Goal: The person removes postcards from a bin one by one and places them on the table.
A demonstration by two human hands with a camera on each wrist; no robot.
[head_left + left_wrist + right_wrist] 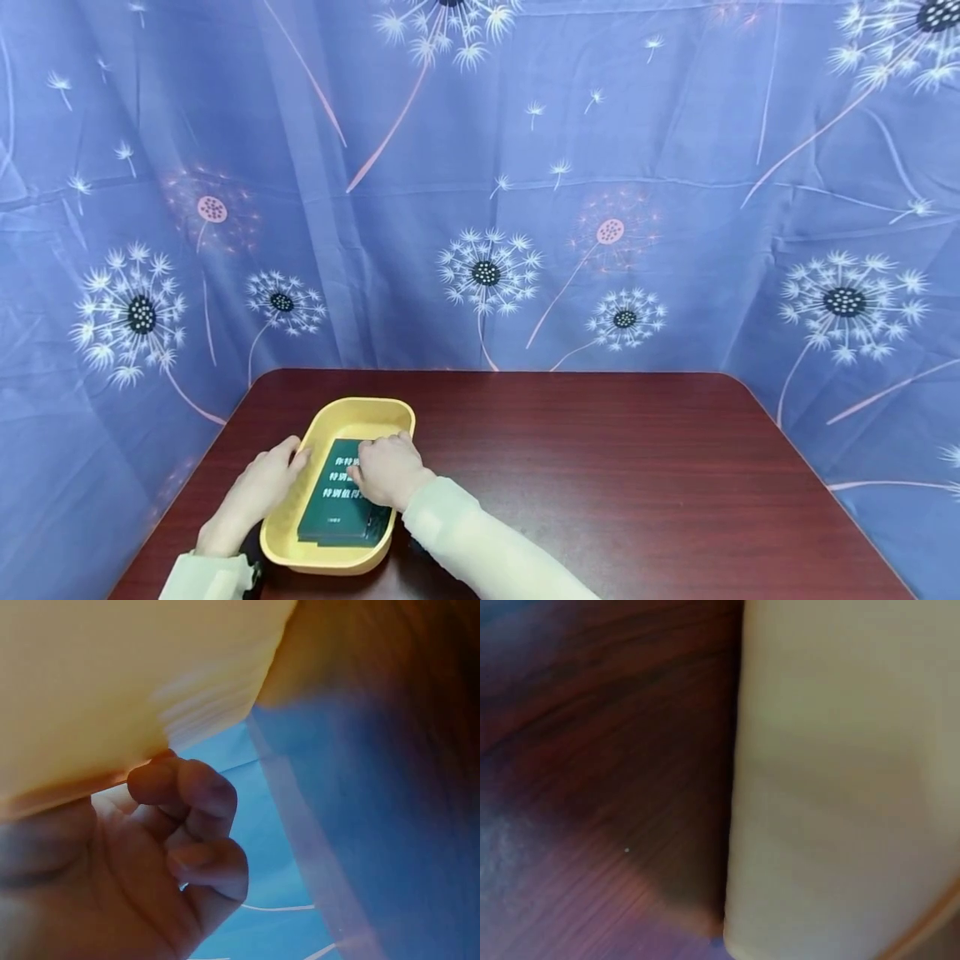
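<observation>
In the head view a yellow plastic basin [279, 530] stands at the table's left side. Inside lies a dark green book [333, 508] with white Chinese characters on its cover, over another dark green book [381, 523] that shows at its right. My right hand [392, 472] reaches over the basin's right rim and grips the upper book by its right side, covering part of the lettering. My left hand [264, 486] holds the left rim. In the left wrist view its curled fingers [206, 787] are against the basin wall [112, 690]. The right wrist view shows only the basin's outside [832, 780] and tabletop.
The dark red wooden table [600, 467] extends to the right of the basin. A blue curtain with dandelion prints [555, 208] hangs behind the table and along both sides. Something dark, partly hidden, lies under the right sleeve [480, 533].
</observation>
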